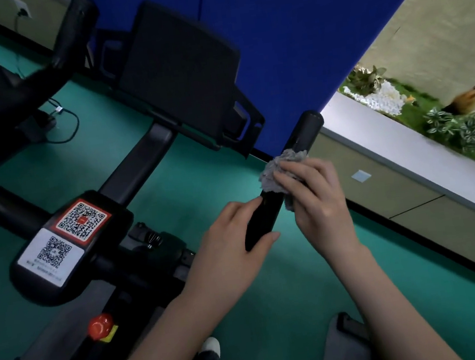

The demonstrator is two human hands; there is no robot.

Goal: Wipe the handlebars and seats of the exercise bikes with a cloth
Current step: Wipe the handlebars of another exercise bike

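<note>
A black exercise bike fills the left and centre of the head view. Its right handlebar grip points up and away from me. My left hand grips the lower part of this bar, thumb across its near end. My right hand holds a crumpled grey cloth wrapped round the bar just above the left hand. The bar's rounded far end sticks out bare beyond the cloth. The left handlebar rises at the top left. A seat is not clearly in view.
A black screen back stands on the bike's stem. The console carries two QR stickers, with a red knob below. Teal floor, a blue panel behind, a white ledge with plants at right, cables on the floor.
</note>
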